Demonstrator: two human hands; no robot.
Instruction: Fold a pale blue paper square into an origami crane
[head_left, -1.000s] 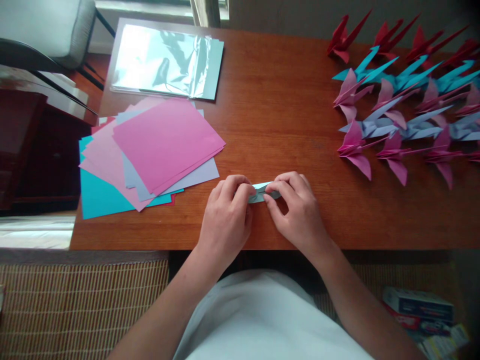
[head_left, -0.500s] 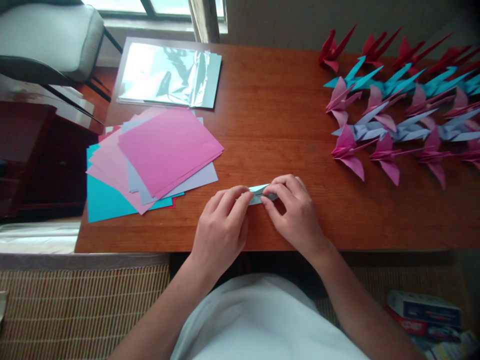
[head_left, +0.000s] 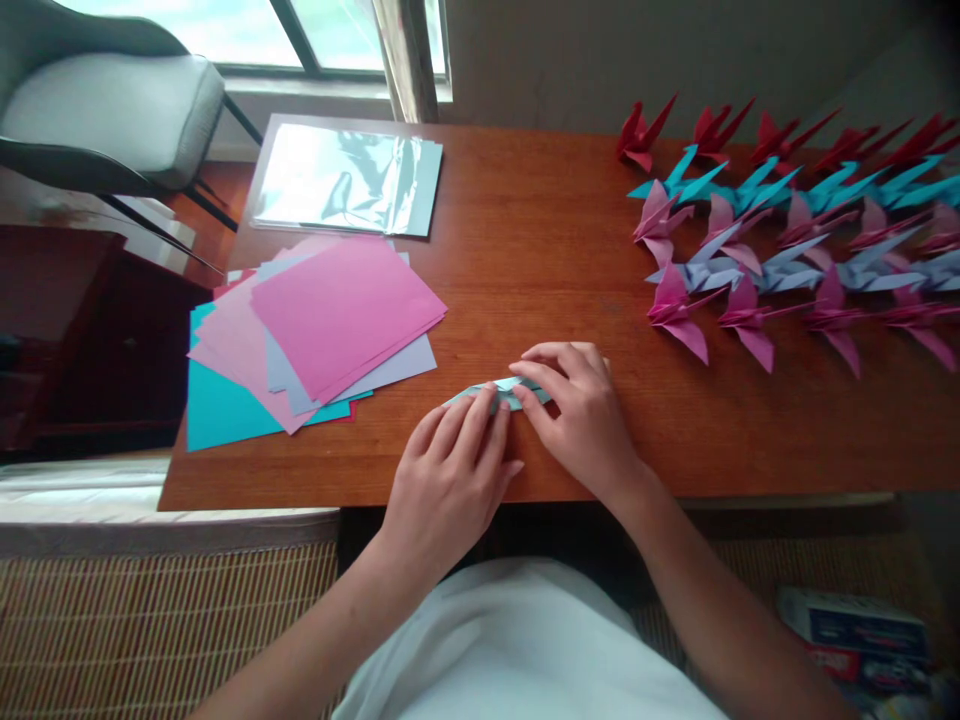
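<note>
A narrow, pale blue-green folded origami paper [head_left: 508, 397] lies on the wooden table near its front edge. My left hand [head_left: 452, 462] rests over its left half, fingers stretched out and pressing it down, the thumb free off to the side. At the right half, my right hand [head_left: 574, 410] pinches the paper's folds between thumb and fingertips. Parts of the paper are hidden under the fingers of both hands.
To the left, loose coloured sheets [head_left: 349, 315] lie fanned out, with a plastic-wrapped paper pack [head_left: 337, 180] behind them. Rows of folded paper cranes [head_left: 679, 312] in red, blue, pink and lilac stand on the right. A grey chair [head_left: 112, 110] is at the back left.
My left hand has gone from pinching the paper to lying flatter across it, with its thumb drawn away. My right hand stays at the right part. The whole view has shifted slightly.
</note>
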